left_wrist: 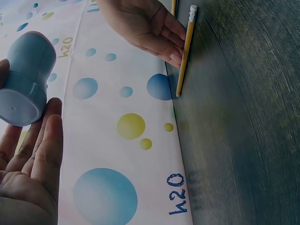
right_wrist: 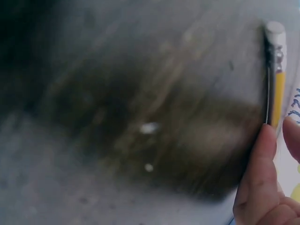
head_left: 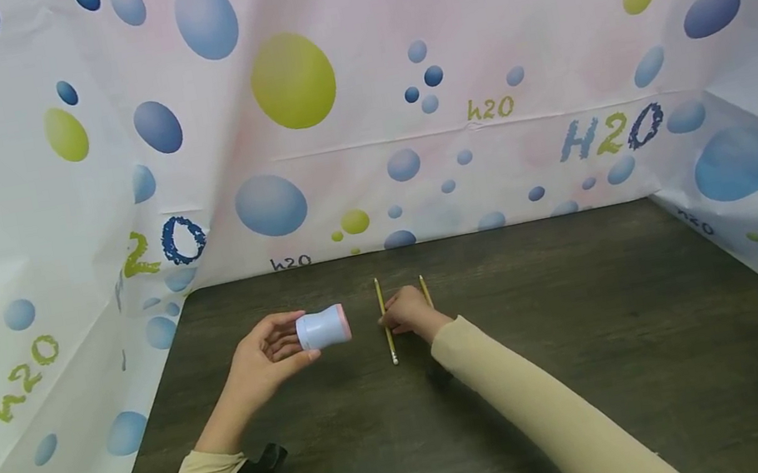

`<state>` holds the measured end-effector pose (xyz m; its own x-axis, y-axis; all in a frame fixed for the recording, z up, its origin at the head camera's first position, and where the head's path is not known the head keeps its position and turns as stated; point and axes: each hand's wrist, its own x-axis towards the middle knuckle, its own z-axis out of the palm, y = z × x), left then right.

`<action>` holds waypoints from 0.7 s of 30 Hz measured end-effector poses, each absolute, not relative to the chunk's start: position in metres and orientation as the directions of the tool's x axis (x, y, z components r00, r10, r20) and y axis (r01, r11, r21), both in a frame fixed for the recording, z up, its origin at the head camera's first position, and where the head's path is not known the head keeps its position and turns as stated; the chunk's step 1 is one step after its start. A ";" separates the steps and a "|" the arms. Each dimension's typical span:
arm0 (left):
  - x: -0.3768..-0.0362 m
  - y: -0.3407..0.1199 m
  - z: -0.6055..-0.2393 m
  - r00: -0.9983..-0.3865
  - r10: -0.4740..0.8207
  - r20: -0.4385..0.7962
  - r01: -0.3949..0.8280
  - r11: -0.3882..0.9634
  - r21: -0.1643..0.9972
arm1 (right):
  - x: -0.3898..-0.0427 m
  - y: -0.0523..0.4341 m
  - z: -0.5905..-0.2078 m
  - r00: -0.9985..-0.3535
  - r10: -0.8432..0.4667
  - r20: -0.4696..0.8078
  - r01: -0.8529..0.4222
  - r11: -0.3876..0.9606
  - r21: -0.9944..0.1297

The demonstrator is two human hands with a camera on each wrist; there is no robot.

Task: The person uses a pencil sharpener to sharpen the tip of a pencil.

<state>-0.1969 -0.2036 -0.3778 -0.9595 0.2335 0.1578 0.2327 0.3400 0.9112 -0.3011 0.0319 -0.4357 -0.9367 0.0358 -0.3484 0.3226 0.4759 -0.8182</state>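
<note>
My left hand (head_left: 258, 369) holds a small light-blue container (head_left: 322, 328), narrow-waisted with a pink end, between thumb and fingers. It is lying sideways in the air over the table, its pink end toward the right. In the left wrist view the container's round blue base (left_wrist: 18, 107) faces the camera. My right hand (head_left: 414, 313) is down at the table, thumb and finger on either side of a yellow pencil (head_left: 392, 346), pinching it near its middle. The pencil's white eraser end (right_wrist: 275, 35) shows in the right wrist view. A second pencil (head_left: 424, 288) lies just right of that hand, partly hidden behind it.
Both pencils are on a dark wood-grain table (head_left: 594, 334). A white sheet (head_left: 375, 212) printed with bubbles hangs along the table's back edge and both sides. A black strap (head_left: 258, 469) sits at my left sleeve.
</note>
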 end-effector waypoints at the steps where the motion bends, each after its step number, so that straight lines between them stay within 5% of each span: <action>1: -0.197 -0.203 -0.378 -0.960 0.233 0.158 0.232 0.341 0.911 | -0.300 0.031 -0.434 -0.939 0.044 -0.341 0.316 0.499 -0.807; 11: -0.197 -0.201 -0.376 -0.958 0.241 0.156 0.235 0.350 0.907 | -0.298 0.025 -0.433 -0.977 0.011 -0.212 0.144 0.768 -0.624; 21: -0.198 -0.200 -0.374 -0.958 0.238 0.159 0.240 0.370 0.897 | -0.302 0.025 -0.430 -0.965 0.042 -0.260 0.209 0.718 -0.663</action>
<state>-0.1984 -0.1996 -0.3743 -0.9583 0.2379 0.1585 0.2404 0.3704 0.8972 -0.3017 0.0251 -0.4298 -0.9648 0.0415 -0.2595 0.2094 0.7184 -0.6634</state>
